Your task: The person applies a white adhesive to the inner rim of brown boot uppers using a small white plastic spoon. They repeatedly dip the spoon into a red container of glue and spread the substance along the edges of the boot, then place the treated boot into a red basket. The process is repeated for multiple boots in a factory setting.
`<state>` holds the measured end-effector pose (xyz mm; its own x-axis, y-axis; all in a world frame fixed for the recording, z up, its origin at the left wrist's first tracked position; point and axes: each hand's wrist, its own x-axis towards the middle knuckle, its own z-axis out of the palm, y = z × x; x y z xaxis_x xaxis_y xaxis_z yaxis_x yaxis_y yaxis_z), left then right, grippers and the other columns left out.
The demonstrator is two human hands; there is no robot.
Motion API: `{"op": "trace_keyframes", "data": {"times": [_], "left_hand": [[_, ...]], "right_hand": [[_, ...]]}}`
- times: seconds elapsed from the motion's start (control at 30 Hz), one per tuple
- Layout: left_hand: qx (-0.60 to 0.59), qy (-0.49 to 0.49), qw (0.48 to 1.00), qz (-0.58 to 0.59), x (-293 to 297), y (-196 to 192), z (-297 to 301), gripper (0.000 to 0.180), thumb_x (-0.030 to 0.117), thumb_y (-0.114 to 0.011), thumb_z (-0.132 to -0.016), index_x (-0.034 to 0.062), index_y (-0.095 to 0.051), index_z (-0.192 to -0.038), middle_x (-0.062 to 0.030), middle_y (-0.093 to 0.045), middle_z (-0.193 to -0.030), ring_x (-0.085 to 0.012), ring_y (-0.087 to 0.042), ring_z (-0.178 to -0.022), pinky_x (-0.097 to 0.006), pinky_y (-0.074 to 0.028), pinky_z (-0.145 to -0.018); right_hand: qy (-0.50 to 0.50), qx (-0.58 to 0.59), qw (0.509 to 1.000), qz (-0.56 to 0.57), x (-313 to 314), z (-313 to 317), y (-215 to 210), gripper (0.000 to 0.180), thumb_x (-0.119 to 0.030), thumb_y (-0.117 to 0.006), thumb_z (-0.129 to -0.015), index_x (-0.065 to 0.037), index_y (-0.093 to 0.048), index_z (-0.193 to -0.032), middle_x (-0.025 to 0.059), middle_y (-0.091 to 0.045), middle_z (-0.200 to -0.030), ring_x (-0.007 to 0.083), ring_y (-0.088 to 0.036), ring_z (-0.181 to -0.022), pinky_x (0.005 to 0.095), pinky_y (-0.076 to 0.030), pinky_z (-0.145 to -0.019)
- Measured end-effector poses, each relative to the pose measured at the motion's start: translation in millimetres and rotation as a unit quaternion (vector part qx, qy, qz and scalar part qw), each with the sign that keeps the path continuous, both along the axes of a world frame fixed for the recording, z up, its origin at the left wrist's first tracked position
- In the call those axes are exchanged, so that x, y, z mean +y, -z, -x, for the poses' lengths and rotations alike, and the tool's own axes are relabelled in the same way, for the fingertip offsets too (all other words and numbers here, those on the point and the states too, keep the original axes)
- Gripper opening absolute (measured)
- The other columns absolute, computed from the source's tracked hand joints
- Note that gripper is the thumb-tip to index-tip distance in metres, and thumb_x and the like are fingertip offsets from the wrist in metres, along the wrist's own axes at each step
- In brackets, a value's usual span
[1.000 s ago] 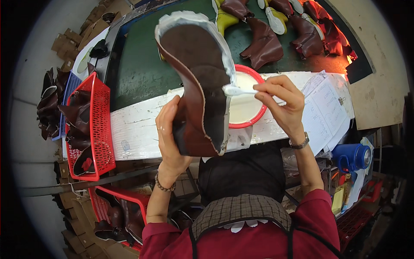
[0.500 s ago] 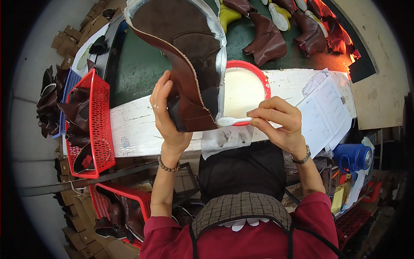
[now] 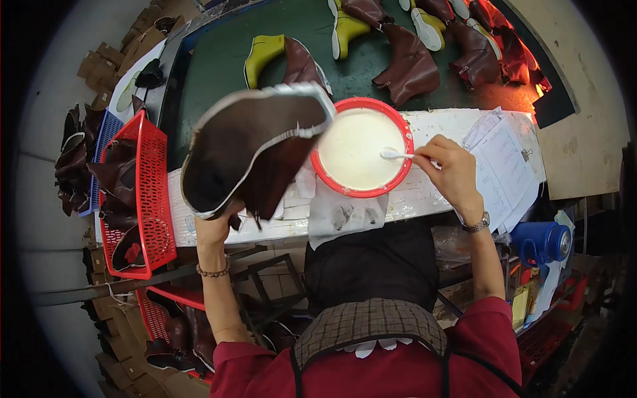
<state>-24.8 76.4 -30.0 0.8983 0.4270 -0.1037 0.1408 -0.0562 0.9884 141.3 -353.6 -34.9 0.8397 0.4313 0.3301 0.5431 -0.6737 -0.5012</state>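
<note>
A worker seated at a white, glue-smeared desk (image 3: 424,199) holds a brown boot upper (image 3: 255,149) aloft in the left hand (image 3: 215,229), whose fingers are wrapped around the lower end of the piece; the upper, edged with a pale rim, tilts above the desk and overlaps the left edge of a red-rimmed bowl of white adhesive (image 3: 361,149). The right hand (image 3: 451,174) pinches the handle of a small white brush (image 3: 397,155) between thumb and fingers, the brush tip resting in the adhesive near the bowl's right side. A stained white cloth (image 3: 345,213) lies on the desk just below the bowl, and sheets of paper on a clipboard (image 3: 507,166) sit to the right of the brush hand. Beyond the desk, a dark green belt (image 3: 219,60) carries brown boots (image 3: 408,66) and yellow-green lasts (image 3: 262,56). A red plastic basket (image 3: 156,192) holding more brown uppers stands at the worker's left, beside a blue basket (image 3: 99,142). A blue jug (image 3: 541,242) stands low at the right. The worker wears a red top, a beaded bracelet on the left wrist and a watch on the right.
</note>
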Motion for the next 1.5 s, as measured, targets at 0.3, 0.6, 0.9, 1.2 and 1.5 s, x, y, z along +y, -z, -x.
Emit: {"op": "trace_keyframes", "data": {"times": [0.3,0.6,0.9,1.2,1.5], "left_hand": [[-0.042,0.06,0.958,0.277,-2.0,32.9,16.9,0.072,-0.025,-0.067,-0.058,-0.0013,-0.057,-0.125,-0.0168,-0.069,-0.102,-0.0279,-0.071,-0.067,-0.039,-0.061,-0.055],[-0.077,0.084,0.932,0.343,-10.1,19.7,6.5,0.09,-0.028,-0.066,-0.057,0.0012,-0.045,-0.14,-0.0198,-0.067,-0.111,-0.0298,-0.071,-0.063,-0.04,-0.061,-0.051],[0.0,0.192,0.912,0.363,-48.3,4.8,1.4,0.109,-0.031,-0.065,-0.057,0.0037,-0.033,-0.155,-0.0227,-0.065,-0.12,-0.0317,-0.07,-0.06,-0.04,-0.062,-0.047],[0.168,0.303,0.865,0.363,-67.7,-21.0,-10.9,0.081,-0.025,-0.062,-0.065,-0.0048,-0.05,-0.142,-0.0222,-0.071,-0.099,-0.0281,-0.069,-0.058,-0.038,-0.056,-0.043],[0.189,0.337,0.849,0.361,-79.5,-8.2,-15.2,0.066,-0.017,-0.071,-0.067,-0.0099,-0.057,-0.131,-0.0232,-0.072,-0.1,-0.0273,-0.066,-0.053,-0.036,-0.052,-0.043]], "right_hand": [[-0.178,-0.006,0.949,-0.261,48.0,-11.2,-41.8,0.017,-0.002,-0.08,-0.085,-0.004,-0.079,-0.101,0.0053,-0.071,-0.093,0.0146,-0.067,-0.081,0.0278,-0.052,-0.071],[-0.198,0.012,0.951,-0.239,48.1,-9.1,-39.3,0.013,-0.002,-0.081,-0.084,-0.003,-0.08,-0.098,0.0068,-0.074,-0.092,0.0178,-0.066,-0.086,0.0303,-0.051,-0.074],[-0.215,-0.055,0.946,-0.238,63.8,-24.1,-66.8,0.013,-0.013,-0.082,-0.086,-0.009,-0.08,-0.098,0.0009,-0.073,-0.09,0.014,-0.065,-0.08,0.0318,-0.04,-0.075],[-0.284,-0.071,0.947,-0.134,62.2,-32.8,-93.9,0.012,-0.017,-0.083,-0.083,-0.011,-0.081,-0.094,-0.0008,-0.072,-0.086,0.0128,-0.065,-0.082,0.0314,-0.038,-0.084],[-0.344,-0.109,0.909,-0.208,91.9,-34.9,-87.2,0.019,-0.015,-0.088,-0.077,-0.013,-0.082,-0.095,-0.0019,-0.07,-0.09,0.0137,-0.063,-0.086,0.0318,-0.04,-0.087]]}}
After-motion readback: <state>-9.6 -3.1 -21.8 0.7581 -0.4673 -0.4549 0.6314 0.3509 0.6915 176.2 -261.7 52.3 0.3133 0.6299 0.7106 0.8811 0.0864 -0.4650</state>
